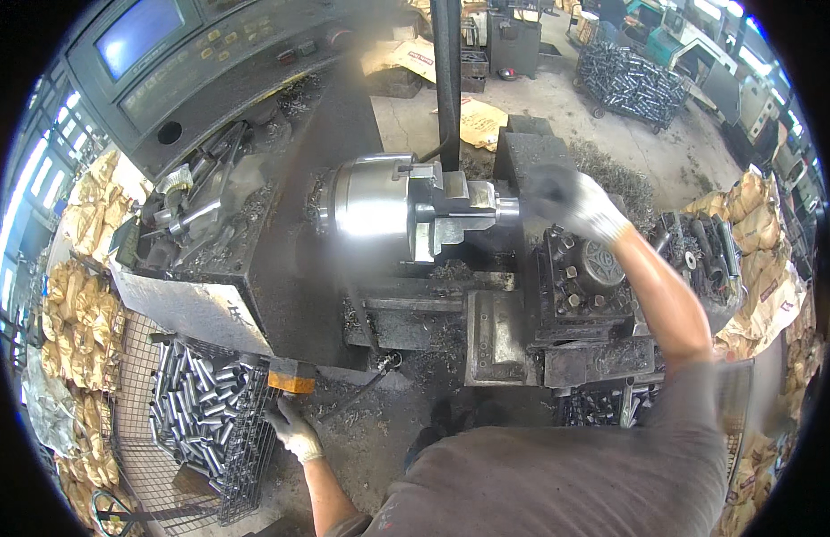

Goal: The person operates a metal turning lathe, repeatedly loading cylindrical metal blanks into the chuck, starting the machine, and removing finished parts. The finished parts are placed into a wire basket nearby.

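Note:
A lathe chuck [372, 206], large and shiny, has stepped jaws [451, 204] on its right face. From the jaws sticks a short bright metal cylinder [507, 211]. Just right of its end is my right hand [572, 201], in a white glove with dark, blurred fingers; whether they grip anything does not show. Low on the left, my left hand [296, 431], also gloved, is closed just below an orange-faced block [291, 383], beside the wire basket. What its curled fingers hold is hidden.
A bolted tool post [594, 268] stands below my right forearm. Cut metal tubes [200, 403] fill a wire basket [245, 465] at lower left. A control panel [191, 67] rises at upper left. Paper sacks [79, 313] line the left; metal shavings cover the machine bed.

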### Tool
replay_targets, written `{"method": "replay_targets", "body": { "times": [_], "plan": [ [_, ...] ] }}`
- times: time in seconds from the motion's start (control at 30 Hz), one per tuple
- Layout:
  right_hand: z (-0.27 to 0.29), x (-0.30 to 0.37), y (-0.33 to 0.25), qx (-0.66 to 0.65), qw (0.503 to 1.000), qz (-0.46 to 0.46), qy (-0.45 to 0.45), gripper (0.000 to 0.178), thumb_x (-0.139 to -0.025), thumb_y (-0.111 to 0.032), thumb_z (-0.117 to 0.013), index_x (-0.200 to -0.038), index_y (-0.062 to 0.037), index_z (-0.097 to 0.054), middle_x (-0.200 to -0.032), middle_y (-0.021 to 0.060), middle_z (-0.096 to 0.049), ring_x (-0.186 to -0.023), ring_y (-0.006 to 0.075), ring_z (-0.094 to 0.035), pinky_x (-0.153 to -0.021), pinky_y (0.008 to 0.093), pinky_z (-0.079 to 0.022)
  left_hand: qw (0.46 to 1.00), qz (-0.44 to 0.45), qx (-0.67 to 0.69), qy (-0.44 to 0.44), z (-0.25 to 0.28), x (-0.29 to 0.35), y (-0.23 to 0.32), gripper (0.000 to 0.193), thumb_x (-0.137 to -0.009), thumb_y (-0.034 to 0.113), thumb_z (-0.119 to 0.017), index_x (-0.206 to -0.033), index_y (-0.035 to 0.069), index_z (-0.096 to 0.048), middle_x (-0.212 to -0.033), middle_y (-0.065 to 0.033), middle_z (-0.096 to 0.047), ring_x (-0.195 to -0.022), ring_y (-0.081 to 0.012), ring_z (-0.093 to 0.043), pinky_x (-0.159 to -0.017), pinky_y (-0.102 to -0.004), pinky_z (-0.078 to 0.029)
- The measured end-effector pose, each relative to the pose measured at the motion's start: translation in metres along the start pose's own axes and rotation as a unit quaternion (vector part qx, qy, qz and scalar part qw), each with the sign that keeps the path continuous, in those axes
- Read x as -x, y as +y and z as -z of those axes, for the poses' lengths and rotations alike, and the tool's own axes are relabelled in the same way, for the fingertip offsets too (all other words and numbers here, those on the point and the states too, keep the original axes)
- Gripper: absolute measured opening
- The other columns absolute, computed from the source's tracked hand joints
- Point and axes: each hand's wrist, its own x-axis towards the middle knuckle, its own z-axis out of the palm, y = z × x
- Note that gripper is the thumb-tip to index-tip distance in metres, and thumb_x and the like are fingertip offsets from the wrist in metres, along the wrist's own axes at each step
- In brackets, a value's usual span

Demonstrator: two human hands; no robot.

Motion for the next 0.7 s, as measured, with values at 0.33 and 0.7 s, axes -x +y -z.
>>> {"method": "replay_targets", "body": {
  "times": [0.33, 0.7],
  "plan": [
    [-0.044, 0.221, -0.058, -0.228, 0.972, -0.005, 0.063, 0.031, -0.085, -0.002, -0.077, -0.116, 0.0029, -0.075, -0.101, 0.0132, -0.081, -0.09, 0.0206, -0.079, -0.083, 0.034, -0.063, 0.791, -0.608, -0.062, -0.014, -0.148, -0.018, 0.348, 0.051, -0.094, 0.004, -0.067, -0.143, -0.005, -0.058, -0.122, -0.0286, -0.07, -0.114, -0.0467, -0.069, -0.101, -0.0509, -0.056],
    [-0.095, 0.273, -0.041, -0.375, 0.897, -0.198, -0.127, 0.037, -0.095, -0.011, -0.076, -0.13, -0.0017, -0.071, -0.109, 0.0108, -0.081, -0.105, 0.0167, -0.077, -0.094, 0.0317, -0.062, 0.869, -0.43, -0.238, -0.06, -0.278, -0.075, 0.444, 0.089, -0.097, 0.037, -0.066, -0.169, 0.012, -0.019, -0.142, -0.0336, -0.063, -0.122, -0.0505, -0.068, -0.103, -0.0545, -0.055]
  ]
}}
